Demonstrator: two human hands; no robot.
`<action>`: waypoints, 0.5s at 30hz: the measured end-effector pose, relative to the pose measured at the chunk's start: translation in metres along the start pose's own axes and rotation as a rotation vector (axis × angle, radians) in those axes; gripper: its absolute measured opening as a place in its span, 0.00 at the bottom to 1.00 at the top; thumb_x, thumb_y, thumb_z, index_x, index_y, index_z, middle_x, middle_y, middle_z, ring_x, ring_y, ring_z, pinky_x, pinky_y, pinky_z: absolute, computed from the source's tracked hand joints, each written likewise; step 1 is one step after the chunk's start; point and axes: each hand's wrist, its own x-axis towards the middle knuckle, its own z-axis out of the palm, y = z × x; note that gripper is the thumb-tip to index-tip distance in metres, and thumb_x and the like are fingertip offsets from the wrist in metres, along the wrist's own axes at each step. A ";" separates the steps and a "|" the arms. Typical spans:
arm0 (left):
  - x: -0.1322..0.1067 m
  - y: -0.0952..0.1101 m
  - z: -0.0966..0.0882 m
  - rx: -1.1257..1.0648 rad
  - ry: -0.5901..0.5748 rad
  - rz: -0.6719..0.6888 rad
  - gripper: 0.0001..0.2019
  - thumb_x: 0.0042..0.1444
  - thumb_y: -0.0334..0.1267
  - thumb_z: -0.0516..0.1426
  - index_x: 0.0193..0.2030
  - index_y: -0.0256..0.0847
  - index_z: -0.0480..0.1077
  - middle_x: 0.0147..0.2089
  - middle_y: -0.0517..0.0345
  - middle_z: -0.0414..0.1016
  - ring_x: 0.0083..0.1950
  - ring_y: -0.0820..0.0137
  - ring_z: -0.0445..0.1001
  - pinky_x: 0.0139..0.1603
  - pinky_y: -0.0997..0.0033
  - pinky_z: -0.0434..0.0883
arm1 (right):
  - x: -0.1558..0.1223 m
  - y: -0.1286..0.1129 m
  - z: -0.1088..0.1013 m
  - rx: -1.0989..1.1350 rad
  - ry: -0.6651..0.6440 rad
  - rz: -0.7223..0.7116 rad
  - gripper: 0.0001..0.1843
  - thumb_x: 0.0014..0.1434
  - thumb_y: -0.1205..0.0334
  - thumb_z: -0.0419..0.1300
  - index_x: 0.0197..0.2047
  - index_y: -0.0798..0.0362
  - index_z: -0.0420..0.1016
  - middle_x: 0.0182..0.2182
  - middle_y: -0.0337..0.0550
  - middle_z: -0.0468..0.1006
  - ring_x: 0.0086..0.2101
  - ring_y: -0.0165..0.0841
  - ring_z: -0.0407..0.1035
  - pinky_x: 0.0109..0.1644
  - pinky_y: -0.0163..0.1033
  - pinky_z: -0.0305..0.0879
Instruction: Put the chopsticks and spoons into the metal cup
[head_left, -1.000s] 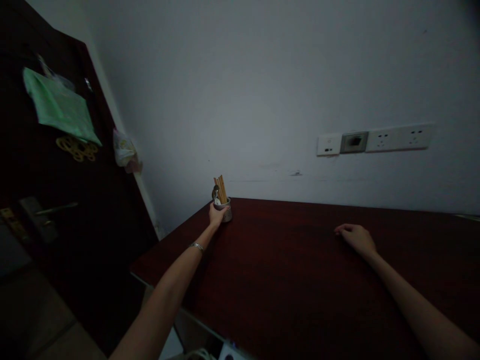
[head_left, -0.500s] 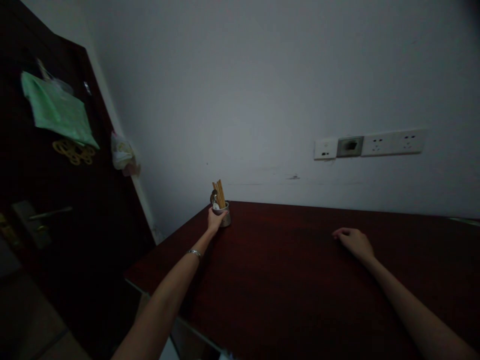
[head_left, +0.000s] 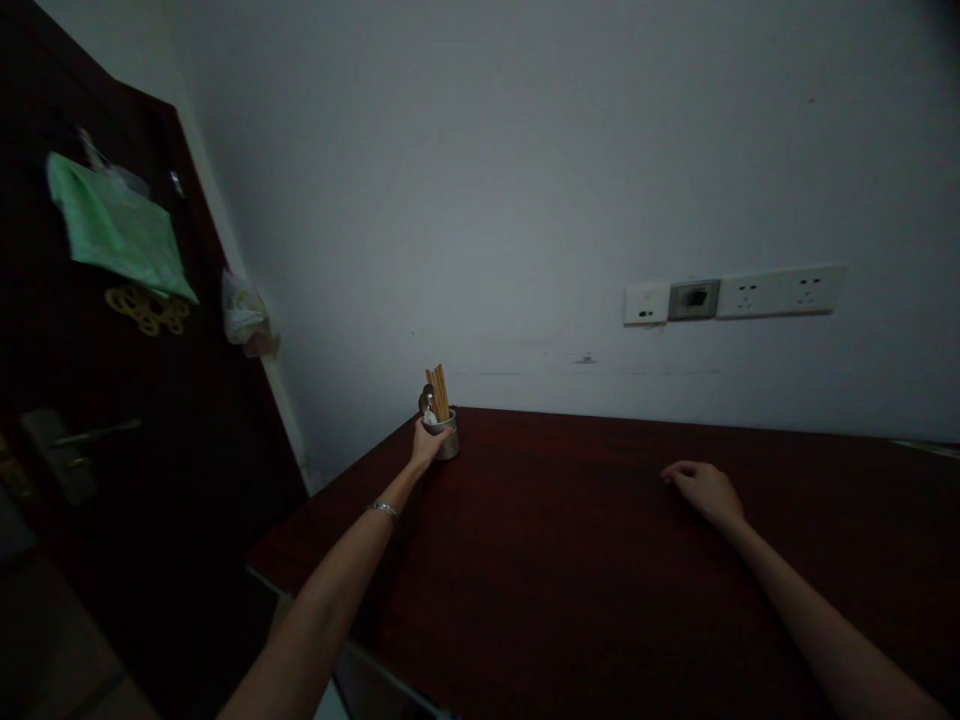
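Near the table's far left corner stands a grey utensil holder (head_left: 448,444). Wooden chopsticks (head_left: 439,392) and a few spoons (head_left: 427,400) stick up out of it. My left hand (head_left: 427,441) is wrapped round the holder's near left side, thumb across its front; the other fingers are hidden behind it. My right hand (head_left: 705,490) rests on the dark red table (head_left: 555,560), well to the right of the holder. Its fingers are curled in, and whether they hold anything is hidden.
Behind the table rises a pale wall with a row of sockets (head_left: 735,296). On the left is a dark door (head_left: 187,420) with a lever handle (head_left: 97,432), a hanging green cloth (head_left: 120,225) and a plastic bag (head_left: 246,312) beside it.
The view has shifted very slightly. Both hands and the utensil holder keep their places on the table.
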 end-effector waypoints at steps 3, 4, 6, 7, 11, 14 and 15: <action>0.002 -0.003 0.000 -0.057 -0.016 0.009 0.36 0.32 0.40 0.67 0.50 0.38 0.59 0.51 0.45 0.67 0.50 0.63 0.68 0.50 0.66 0.63 | 0.001 0.000 0.001 -0.002 0.003 0.002 0.15 0.46 0.61 0.50 0.30 0.48 0.78 0.30 0.41 0.78 0.30 0.36 0.71 0.31 0.34 0.60; 0.002 -0.003 0.000 -0.069 -0.021 0.009 0.36 0.31 0.40 0.67 0.50 0.38 0.59 0.51 0.45 0.67 0.51 0.63 0.68 0.51 0.66 0.63 | 0.001 0.001 0.001 -0.001 0.005 0.000 0.15 0.46 0.61 0.50 0.30 0.49 0.78 0.30 0.42 0.78 0.31 0.36 0.71 0.32 0.34 0.60; 0.001 -0.003 0.000 -0.072 -0.026 0.008 0.38 0.30 0.40 0.67 0.51 0.37 0.58 0.52 0.44 0.66 0.51 0.62 0.67 0.51 0.65 0.62 | 0.002 0.001 0.002 0.000 0.009 -0.006 0.15 0.46 0.61 0.50 0.30 0.49 0.78 0.30 0.42 0.78 0.31 0.36 0.71 0.32 0.34 0.60; 0.000 -0.001 0.000 -0.069 -0.029 0.007 0.40 0.30 0.40 0.67 0.52 0.37 0.57 0.52 0.43 0.65 0.52 0.61 0.66 0.52 0.65 0.62 | 0.002 0.002 0.002 -0.001 0.011 -0.010 0.15 0.46 0.61 0.50 0.30 0.49 0.78 0.30 0.42 0.78 0.32 0.36 0.71 0.33 0.35 0.60; -0.008 0.005 -0.003 -0.076 -0.073 -0.003 0.45 0.29 0.38 0.68 0.56 0.36 0.52 0.55 0.41 0.62 0.55 0.61 0.63 0.54 0.64 0.61 | 0.002 0.003 0.002 0.002 0.011 -0.015 0.15 0.46 0.60 0.50 0.30 0.49 0.78 0.29 0.42 0.78 0.32 0.37 0.71 0.33 0.35 0.61; -0.014 0.006 -0.012 -0.058 -0.124 -0.043 0.48 0.26 0.35 0.68 0.57 0.36 0.51 0.55 0.40 0.61 0.56 0.59 0.62 0.55 0.62 0.60 | 0.001 0.003 0.001 0.012 0.011 -0.014 0.14 0.46 0.60 0.51 0.30 0.48 0.78 0.29 0.42 0.78 0.31 0.37 0.71 0.33 0.36 0.61; -0.015 0.006 -0.017 -0.040 -0.140 -0.064 0.49 0.24 0.33 0.69 0.57 0.35 0.51 0.55 0.39 0.61 0.56 0.57 0.62 0.55 0.61 0.59 | 0.001 0.003 0.001 0.016 0.011 -0.013 0.14 0.46 0.60 0.51 0.30 0.49 0.78 0.29 0.42 0.78 0.31 0.37 0.71 0.32 0.36 0.61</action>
